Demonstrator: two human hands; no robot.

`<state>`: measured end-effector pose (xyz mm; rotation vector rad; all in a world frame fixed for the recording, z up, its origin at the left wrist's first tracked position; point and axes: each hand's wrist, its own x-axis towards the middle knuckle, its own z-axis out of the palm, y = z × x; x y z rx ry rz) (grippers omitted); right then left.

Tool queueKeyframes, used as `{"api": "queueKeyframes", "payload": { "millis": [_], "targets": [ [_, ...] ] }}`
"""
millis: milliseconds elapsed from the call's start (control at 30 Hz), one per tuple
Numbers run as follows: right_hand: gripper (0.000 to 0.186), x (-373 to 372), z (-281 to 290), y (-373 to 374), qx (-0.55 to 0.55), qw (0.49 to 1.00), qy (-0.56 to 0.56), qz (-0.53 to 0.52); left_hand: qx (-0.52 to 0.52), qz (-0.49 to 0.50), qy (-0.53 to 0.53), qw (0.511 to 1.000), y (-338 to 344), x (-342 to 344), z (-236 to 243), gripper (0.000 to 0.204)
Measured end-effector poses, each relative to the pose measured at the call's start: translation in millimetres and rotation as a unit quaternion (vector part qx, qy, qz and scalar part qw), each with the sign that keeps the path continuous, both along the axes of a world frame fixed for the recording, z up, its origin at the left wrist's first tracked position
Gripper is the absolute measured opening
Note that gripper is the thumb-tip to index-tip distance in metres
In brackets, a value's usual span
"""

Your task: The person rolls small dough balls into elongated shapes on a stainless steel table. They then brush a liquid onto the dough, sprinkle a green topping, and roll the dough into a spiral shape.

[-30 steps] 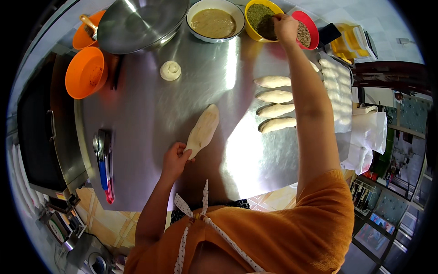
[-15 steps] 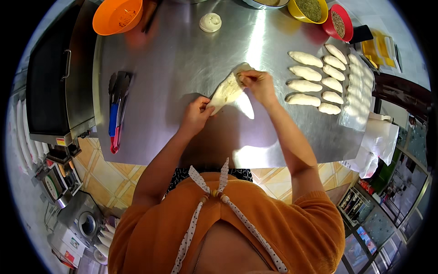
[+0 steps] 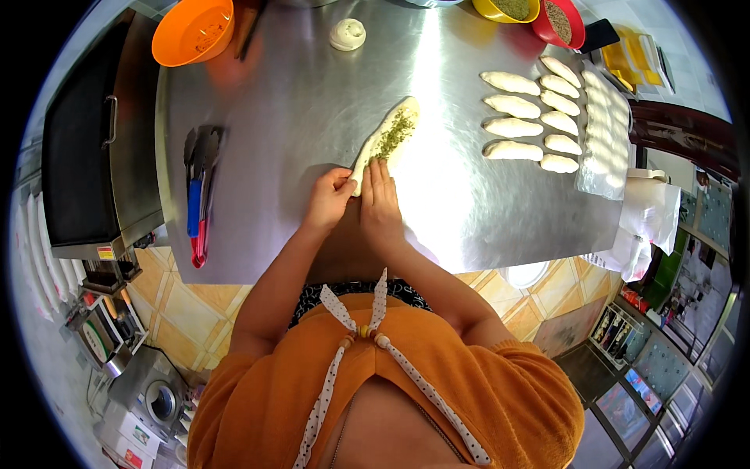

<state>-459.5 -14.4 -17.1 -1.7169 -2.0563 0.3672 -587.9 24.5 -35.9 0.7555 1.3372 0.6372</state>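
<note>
A long flattened strip of dough (image 3: 366, 152) lies slantwise on the steel table in front of me, its far end leaning right. Chopped green herbs (image 3: 394, 134) cover much of its top. My left hand (image 3: 328, 199) pinches the strip's near left edge between thumb and fingers. Beside it, my right hand (image 3: 380, 202) rests with fingers stretched out flat, the fingertips on the near part of the dough at the lower end of the herbs. Whatever lies under those fingers is hidden.
Several shaped dough rolls (image 3: 512, 127) stand in rows at right, next to a plastic-covered batch (image 3: 605, 133). Tongs (image 3: 201, 191) lie at left. An orange bowl (image 3: 193, 33), a coiled dough piece (image 3: 347, 34), a yellow bowl (image 3: 508, 9) and a red bowl (image 3: 559, 23) line the far side.
Green herbs now lie on the dough, which was bare. My right hand has left its pinch at the far end and come down flat near my left hand. The camera view has shifted slightly.
</note>
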Motion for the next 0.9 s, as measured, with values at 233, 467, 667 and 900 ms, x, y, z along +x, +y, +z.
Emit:
{"api": "queueKeyframes", "payload": {
  "millis": [233, 467, 667, 900],
  "targets": [
    [0.047, 54, 11, 70, 0.056, 0.998, 0.03, -0.029, -0.001, -0.006, -0.035, 0.999, 1, -1, 5, 0.023],
    [0.038, 27, -6, 31, 0.058, 0.998, 0.028, -0.012, -0.007, -0.011, -0.02, 1.0, 2, -4, 10, 0.023],
    [0.031, 78, -4, 124, -0.046, 0.985, 0.131, -0.099, 0.002, -0.029, -0.028, 0.999, 1, -4, 11, 0.022],
    [0.054, 39, -13, 47, 0.039, 0.998, -0.011, -0.038, -0.005, -0.026, -0.025, 0.999, -6, -8, 3, 0.022]
  ]
}}
